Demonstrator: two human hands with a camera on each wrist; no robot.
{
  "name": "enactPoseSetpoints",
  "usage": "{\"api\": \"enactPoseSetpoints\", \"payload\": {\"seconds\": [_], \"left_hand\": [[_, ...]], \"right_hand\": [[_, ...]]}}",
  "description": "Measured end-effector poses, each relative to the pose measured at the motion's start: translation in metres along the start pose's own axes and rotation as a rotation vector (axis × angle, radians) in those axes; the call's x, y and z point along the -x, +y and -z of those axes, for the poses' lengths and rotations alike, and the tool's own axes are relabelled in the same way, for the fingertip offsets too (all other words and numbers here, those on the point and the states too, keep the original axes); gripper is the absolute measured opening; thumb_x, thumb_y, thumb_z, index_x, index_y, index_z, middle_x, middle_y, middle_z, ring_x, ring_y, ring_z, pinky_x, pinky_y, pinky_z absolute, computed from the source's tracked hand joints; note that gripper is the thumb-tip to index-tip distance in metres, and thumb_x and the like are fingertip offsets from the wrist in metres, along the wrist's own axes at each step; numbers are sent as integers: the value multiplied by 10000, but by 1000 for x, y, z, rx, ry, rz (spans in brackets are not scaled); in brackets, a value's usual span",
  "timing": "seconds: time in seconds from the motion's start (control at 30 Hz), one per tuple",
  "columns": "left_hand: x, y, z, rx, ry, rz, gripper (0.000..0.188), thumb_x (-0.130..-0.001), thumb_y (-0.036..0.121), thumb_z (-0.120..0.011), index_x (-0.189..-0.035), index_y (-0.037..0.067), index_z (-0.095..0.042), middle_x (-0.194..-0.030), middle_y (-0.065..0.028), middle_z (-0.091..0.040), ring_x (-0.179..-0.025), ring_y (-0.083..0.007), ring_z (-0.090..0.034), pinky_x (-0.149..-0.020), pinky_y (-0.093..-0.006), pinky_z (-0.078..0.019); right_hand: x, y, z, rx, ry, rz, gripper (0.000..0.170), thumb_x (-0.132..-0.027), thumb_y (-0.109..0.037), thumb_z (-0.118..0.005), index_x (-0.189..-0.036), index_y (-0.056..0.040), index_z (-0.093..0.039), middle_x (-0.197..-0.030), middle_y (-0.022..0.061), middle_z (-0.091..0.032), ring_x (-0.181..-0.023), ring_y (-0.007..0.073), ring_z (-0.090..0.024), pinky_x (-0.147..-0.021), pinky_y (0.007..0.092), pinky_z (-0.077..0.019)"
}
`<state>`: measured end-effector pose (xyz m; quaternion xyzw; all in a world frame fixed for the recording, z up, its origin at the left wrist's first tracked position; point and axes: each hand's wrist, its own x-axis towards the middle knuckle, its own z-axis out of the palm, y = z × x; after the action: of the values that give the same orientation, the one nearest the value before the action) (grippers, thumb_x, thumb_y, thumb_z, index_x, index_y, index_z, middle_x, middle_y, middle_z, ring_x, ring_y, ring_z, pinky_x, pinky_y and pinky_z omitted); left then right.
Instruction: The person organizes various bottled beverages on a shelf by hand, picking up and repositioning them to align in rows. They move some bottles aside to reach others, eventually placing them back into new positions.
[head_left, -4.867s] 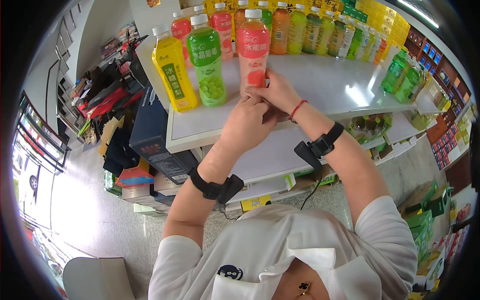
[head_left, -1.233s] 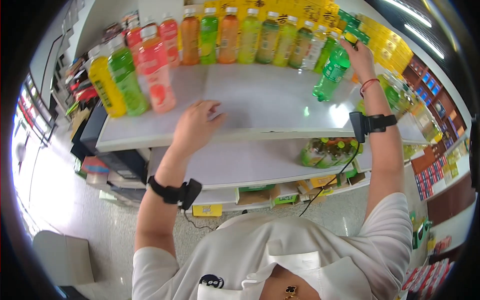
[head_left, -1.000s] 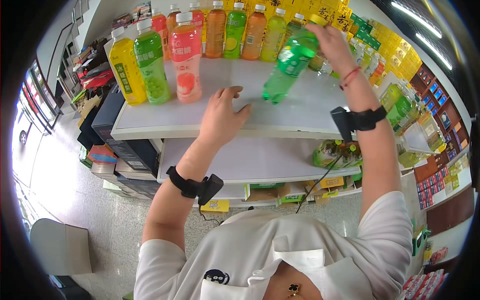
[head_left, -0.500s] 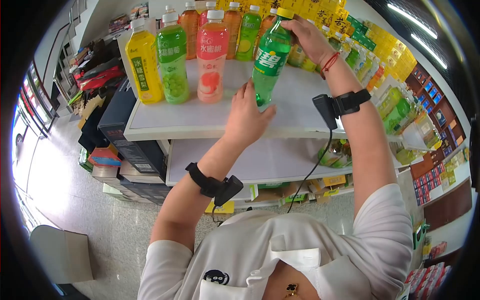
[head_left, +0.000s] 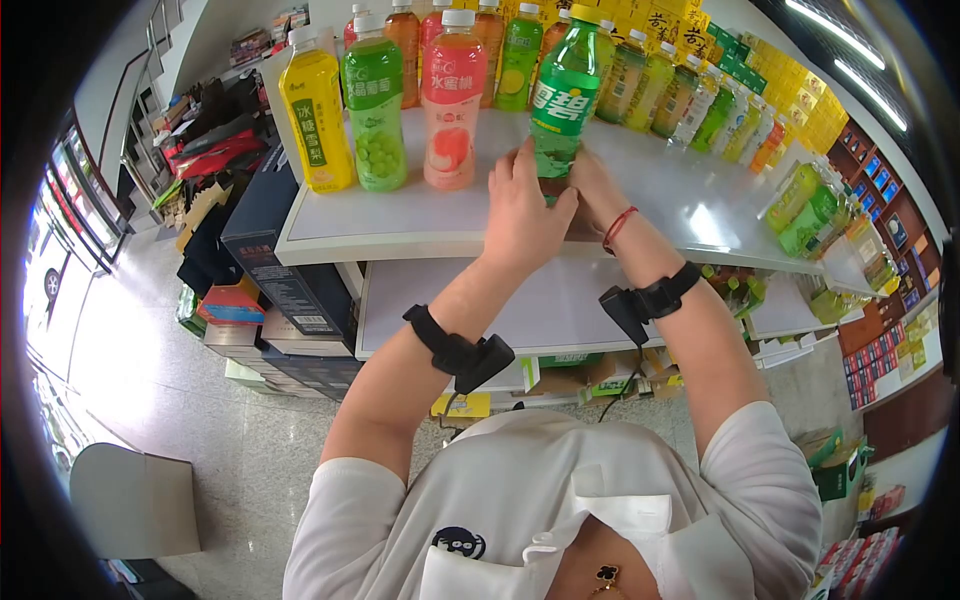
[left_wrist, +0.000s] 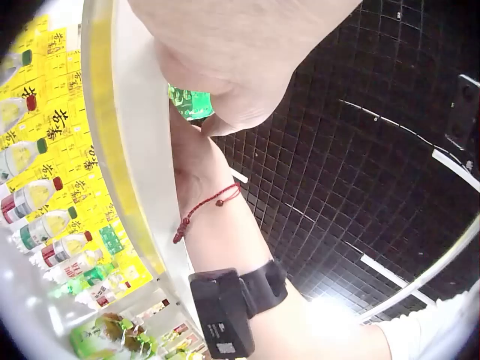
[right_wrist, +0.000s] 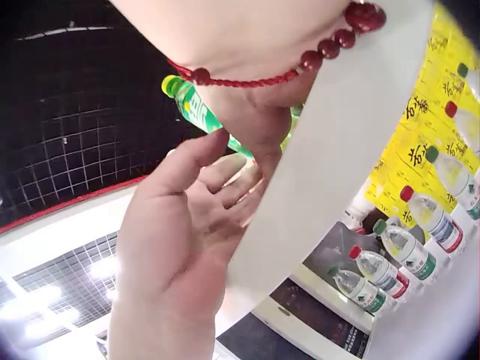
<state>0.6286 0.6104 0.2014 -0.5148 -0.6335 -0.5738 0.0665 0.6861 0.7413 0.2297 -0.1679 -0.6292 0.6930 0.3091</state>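
Observation:
In the head view a green soda bottle [head_left: 562, 105] with a yellow cap and white lettering stands upright near the shelf's front edge. My left hand [head_left: 523, 208] holds its base from the left. On the other side my right hand [head_left: 598, 190] grips the same base, its fingers partly hidden behind the bottle. Left of them stand a pink peach drink bottle [head_left: 453, 110], a green grape drink bottle [head_left: 375, 115] and a yellow pear drink bottle [head_left: 316, 120], side by side. The right wrist view also catches the soda bottle [right_wrist: 196, 111] beyond the hands.
Behind runs a long row of drink bottles [head_left: 652, 88] against yellow cartons. More green bottles [head_left: 808, 215] stand at the shelf's right end. The white shelf [head_left: 700, 205] has a lower shelf [head_left: 450, 295] beneath it, and dark boxes [head_left: 290, 245] are stacked at its left.
Both hands were at the peach bottle earlier. My right hand then carried the soda bottle leftward by its neck, stood it right of the peach bottle, and slid down to its base.

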Motion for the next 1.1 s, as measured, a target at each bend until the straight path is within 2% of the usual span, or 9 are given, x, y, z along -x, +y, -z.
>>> {"api": "enactPoseSetpoints", "payload": {"seconds": [0.07, 0.13, 0.33, 0.43, 0.57, 0.67, 0.73, 0.87, 1.1], "left_hand": [[1, 0, 0, 7, 42, -41, 774, -815, 216, -668, -1404, -81, -264, -1312, -289, -391, -1221, -434, -372, -1041, -467, -334], [1, 2, 2, -22, 120, -32, 775, -806, 188, -671, -1401, -87, -258, -1325, -276, -366, -1255, -420, -340, -1063, -463, -304], [-4, -5, -3, 56, 197, 17, 836, -769, 127, -690, -1405, -94, -193, -1368, -318, -298, -1256, -463, -324, -1049, -484, -320], [-7, -7, -4, 229, 159, 67, 835, -774, 141, -693, -1398, -108, -198, -1390, -317, -286, -1268, -448, -332, -1039, -461, -345], [-8, -10, -5, 183, 135, 58, 821, -776, 158, -701, -1392, -107, -226, -1388, -305, -300, -1253, -431, -360, -1029, -442, -366], [-6, -6, -5, 94, 131, 50, 807, -777, 165, -705, -1391, -94, -250, -1375, -300, -317, -1242, -431, -371, -1030, -441, -364], [-5, -7, -3, 150, 140, 63, 806, -778, 165, -708, -1396, -82, -254, -1368, -295, -321, -1244, -425, -368, -1032, -437, -360], [-5, -8, -3, 157, 147, 54, 809, -778, 158, -710, -1399, -80, -249, -1365, -292, -319, -1249, -418, -362, -1035, -437, -353], [-2, -6, -1, 106, 175, 30, 777, -788, 148, -702, -1398, -74, -276, -1372, -287, -311, -1275, -412, -332, -1056, -442, -321]], "right_hand": [[5, -6, -5, -172, -8, -83, 610, -699, -181, -806, -1184, 37, -507, -1109, 146, -627, -971, 201, -617, -805, 353, -527], [1, -1, -2, 820, -83, 327, 442, -809, -153, -708, -1175, 12, -522, -1092, 117, -623, -956, 184, -617, -777, 326, -537], [-18, 13, -11, 87, -262, 56, 347, -891, -216, -620, -1171, -27, -542, -1070, 81, -621, -952, 170, -617, -781, 310, -531], [-18, 10, -14, 27, -309, 38, 346, -891, -200, -614, -1182, -31, -536, -1095, 78, -616, -962, 173, -619, -798, 309, -534], [-9, 7, -19, 0, -290, 104, 317, -916, -176, -573, -1197, -35, -535, -1110, 77, -609, -987, 178, -618, -807, 315, -540], [-15, 12, -11, 316, -324, 245, 320, -918, -139, -568, -1218, -33, -529, -1139, 79, -602, -1006, 181, -619, -834, 323, -540], [-12, 11, -17, -126, -193, 20, 350, -894, -98, -591, -1229, -20, -522, -1154, 83, -604, -1006, 175, -620, -845, 318, -543], [-7, 5, -19, -64, -237, 16, 395, -859, -88, -634, -1228, -9, -515, -1164, 78, -602, -992, 170, -624, -861, 310, -542], [-66, 66, 6, 260, -203, 337, 633, -690, -306, -802, -1163, 18, -532, -1099, 216, -640, -997, 307, -634, -855, 373, -494]]}}
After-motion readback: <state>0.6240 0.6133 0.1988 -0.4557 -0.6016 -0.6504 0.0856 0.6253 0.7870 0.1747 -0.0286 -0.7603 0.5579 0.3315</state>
